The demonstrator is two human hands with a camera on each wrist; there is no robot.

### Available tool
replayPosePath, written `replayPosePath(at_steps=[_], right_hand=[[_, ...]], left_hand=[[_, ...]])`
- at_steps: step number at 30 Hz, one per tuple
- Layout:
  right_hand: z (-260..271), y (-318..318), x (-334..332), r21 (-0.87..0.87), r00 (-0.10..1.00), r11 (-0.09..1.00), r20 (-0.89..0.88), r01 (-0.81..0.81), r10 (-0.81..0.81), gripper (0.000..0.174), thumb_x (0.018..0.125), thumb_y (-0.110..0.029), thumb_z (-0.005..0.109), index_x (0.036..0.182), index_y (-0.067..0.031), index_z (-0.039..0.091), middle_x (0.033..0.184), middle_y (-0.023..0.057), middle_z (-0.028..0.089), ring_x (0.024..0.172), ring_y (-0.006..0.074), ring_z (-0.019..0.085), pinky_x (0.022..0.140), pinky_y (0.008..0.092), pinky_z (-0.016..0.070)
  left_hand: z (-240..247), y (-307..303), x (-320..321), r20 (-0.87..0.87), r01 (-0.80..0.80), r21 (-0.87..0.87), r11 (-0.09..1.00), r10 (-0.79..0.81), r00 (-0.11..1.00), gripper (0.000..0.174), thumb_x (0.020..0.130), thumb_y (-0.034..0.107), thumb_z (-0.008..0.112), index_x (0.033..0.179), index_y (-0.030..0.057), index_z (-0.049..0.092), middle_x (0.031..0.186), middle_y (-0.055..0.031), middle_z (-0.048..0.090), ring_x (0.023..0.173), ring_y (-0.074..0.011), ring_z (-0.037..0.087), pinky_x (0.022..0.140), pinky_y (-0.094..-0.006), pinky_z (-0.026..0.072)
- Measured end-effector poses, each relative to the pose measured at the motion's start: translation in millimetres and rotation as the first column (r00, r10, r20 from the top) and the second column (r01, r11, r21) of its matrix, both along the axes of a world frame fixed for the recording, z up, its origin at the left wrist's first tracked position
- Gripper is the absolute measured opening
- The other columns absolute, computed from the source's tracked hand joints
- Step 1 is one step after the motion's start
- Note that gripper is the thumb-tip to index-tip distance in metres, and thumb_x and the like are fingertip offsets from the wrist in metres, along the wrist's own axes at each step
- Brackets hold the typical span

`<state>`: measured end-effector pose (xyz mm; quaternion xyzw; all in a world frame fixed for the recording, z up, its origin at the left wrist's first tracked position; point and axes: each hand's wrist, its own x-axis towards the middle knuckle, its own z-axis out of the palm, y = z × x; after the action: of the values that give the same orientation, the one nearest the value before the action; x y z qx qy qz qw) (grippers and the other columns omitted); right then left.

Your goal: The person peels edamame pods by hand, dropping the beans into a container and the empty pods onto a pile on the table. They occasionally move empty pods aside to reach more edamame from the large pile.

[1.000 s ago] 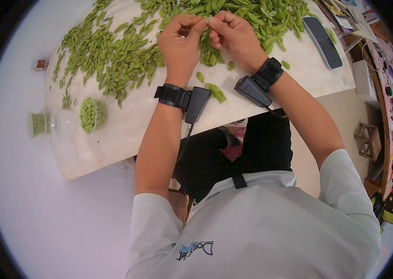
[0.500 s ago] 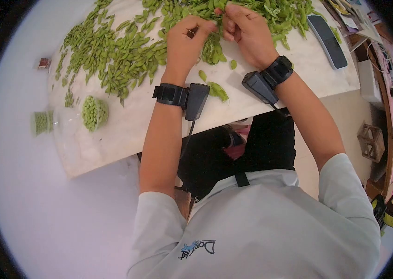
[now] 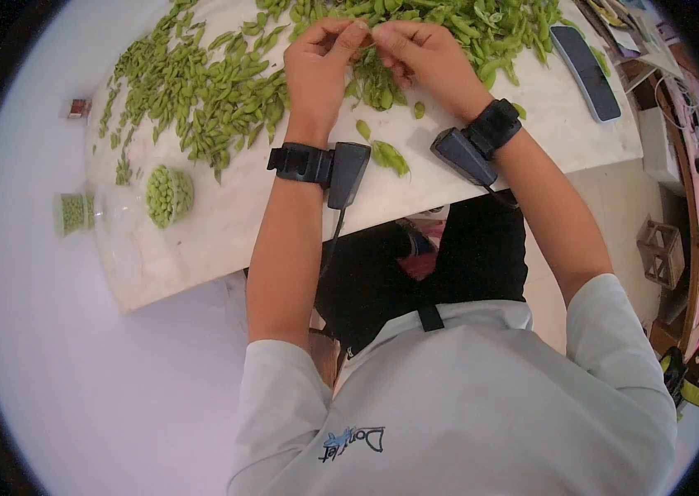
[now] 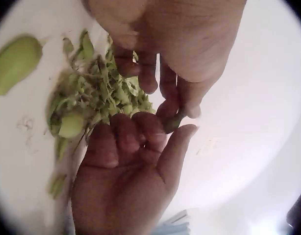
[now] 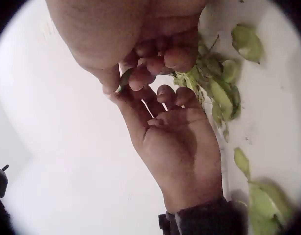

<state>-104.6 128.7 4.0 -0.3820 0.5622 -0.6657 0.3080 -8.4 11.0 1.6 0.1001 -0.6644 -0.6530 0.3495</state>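
My left hand (image 3: 316,74) and right hand (image 3: 436,66) meet fingertip to fingertip over the table's far side. Between them is a small green soybean pod (image 4: 174,122), mostly covered by the fingers. In the right wrist view the same pod (image 5: 125,80) peeks out between thumb and forefinger. Both hands pinch it, thumbs on the near side and the other fingers curled. Behind and below the hands lies a heap of green pods (image 3: 378,87), some split or flattened.
Loose pods (image 3: 217,116) spread over the left of the table (image 3: 225,223). A clear tub of shelled beans (image 3: 169,197) stands near the left edge, with a second green-filled container (image 3: 75,213) beyond. A phone (image 3: 585,74) lies at right; single pods (image 3: 389,157) lie nearer.
Half a second ago the hands were slightly apart, the right one farther up over the heap. Now the right hand has come back down and left, and the fingertips meet around a pod.
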Motion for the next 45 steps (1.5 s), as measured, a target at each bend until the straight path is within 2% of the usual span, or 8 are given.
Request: replayPosePath(at_steps=[5, 14, 26, 35, 38, 41, 44, 45], right_hand=[[-4, -1, -2, 0.036, 0.975, 0.999, -0.223, 0.002, 0.006, 0.027, 0.088, -0.031, 0.058, 0.091, -0.0057, 0.066, 0.063, -0.0035, 0.055, 0.050, 0.0036, 0.045, 0.044, 0.0196, 0.0371], [-4, 1, -2, 0.048, 0.974, 0.998, -0.221, -0.032, 0.042, 0.026, 0.089, -0.029, 0.056, 0.087, -0.0050, 0.066, 0.063, -0.0032, 0.057, 0.048, 0.0033, 0.046, 0.044, 0.0189, 0.0380], [0, 3, 1, -0.048, 0.961, 0.968, 0.120, -0.246, 0.251, 0.031, 0.094, -0.030, 0.047, 0.087, -0.0019, 0.060, 0.059, -0.0011, 0.051, 0.049, 0.0062, 0.046, 0.046, 0.0196, 0.0372], [1, 8, -2, -0.175, 0.876, 0.936, 0.332, -0.307, 0.349, 0.034, 0.094, -0.030, 0.045, 0.085, 0.0010, 0.058, 0.055, 0.0017, 0.048, 0.046, 0.0109, 0.045, 0.048, 0.0238, 0.0390], [1, 7, -3, -0.180, 0.907, 0.949, 0.292, -0.259, 0.304, 0.035, 0.094, -0.030, 0.046, 0.083, 0.0006, 0.057, 0.055, 0.0010, 0.048, 0.046, 0.0102, 0.045, 0.047, 0.0232, 0.0383], [2, 8, -4, -0.115, 0.944, 0.966, 0.212, -0.231, 0.251, 0.034, 0.093, -0.031, 0.046, 0.080, -0.0017, 0.057, 0.055, -0.0015, 0.047, 0.047, 0.0075, 0.043, 0.045, 0.0216, 0.0358], [2, 8, -3, -0.033, 0.994, 0.994, -0.046, -0.102, 0.101, 0.034, 0.093, -0.032, 0.047, 0.075, -0.0042, 0.056, 0.055, -0.0044, 0.045, 0.048, 0.0044, 0.041, 0.045, 0.0200, 0.0334], [3, 8, -2, -0.026, 0.994, 0.997, -0.080, -0.079, 0.076, 0.034, 0.093, -0.032, 0.047, 0.074, -0.0048, 0.056, 0.055, -0.0050, 0.044, 0.048, 0.0038, 0.040, 0.045, 0.0198, 0.0329]], left_hand=[[-4, -5, 2, -0.023, 0.075, 0.119, 0.990, -0.072, 0.997, 0.012, 0.086, 0.012, 0.061, 0.089, 0.0005, 0.063, 0.078, -0.0019, 0.061, 0.067, -0.0090, 0.053, 0.064, -0.0227, 0.0438], [-6, -10, 4, 0.007, 0.135, 0.120, 0.984, -0.136, 0.991, 0.012, 0.086, 0.013, 0.062, 0.088, 0.0011, 0.062, 0.081, -0.0036, 0.062, 0.066, -0.0093, 0.053, 0.061, -0.0227, 0.0428], [-7, -9, 3, -0.197, 0.359, 0.267, 0.894, -0.314, 0.929, 0.012, 0.089, 0.013, 0.057, 0.078, 0.0061, 0.054, 0.076, -0.0005, 0.056, 0.069, -0.0105, 0.052, 0.065, -0.0244, 0.0417], [-3, -8, 4, -0.115, 0.391, 0.311, 0.866, -0.374, 0.920, 0.006, 0.088, 0.011, 0.057, 0.086, 0.0051, 0.055, 0.078, -0.0014, 0.056, 0.069, -0.0128, 0.053, 0.064, -0.0247, 0.0423], [1, 2, 0, -0.107, 0.166, 0.226, 0.960, -0.145, 0.984, 0.010, 0.085, 0.006, 0.059, 0.095, 0.0030, 0.059, 0.082, -0.0034, 0.059, 0.074, -0.0127, 0.056, 0.066, -0.0245, 0.0447], [2, -1, 3, -0.045, 0.031, -0.154, 0.988, -0.039, 0.998, 0.018, 0.082, 0.003, 0.063, 0.099, 0.0021, 0.062, 0.086, -0.0044, 0.061, 0.080, -0.0119, 0.057, 0.070, -0.0244, 0.0464], [3, -6, 5, -0.006, -0.009, -0.341, 0.940, 0.007, 1.000, 0.017, 0.080, 0.004, 0.066, 0.096, 0.0020, 0.065, 0.090, -0.0036, 0.062, 0.082, -0.0107, 0.057, 0.075, -0.0235, 0.0465], [5, -5, 5, 0.012, 0.020, -0.306, 0.952, -0.017, 1.000, 0.016, 0.080, 0.005, 0.066, 0.096, 0.0022, 0.065, 0.089, -0.0028, 0.062, 0.081, -0.0103, 0.057, 0.074, -0.0229, 0.0462]])
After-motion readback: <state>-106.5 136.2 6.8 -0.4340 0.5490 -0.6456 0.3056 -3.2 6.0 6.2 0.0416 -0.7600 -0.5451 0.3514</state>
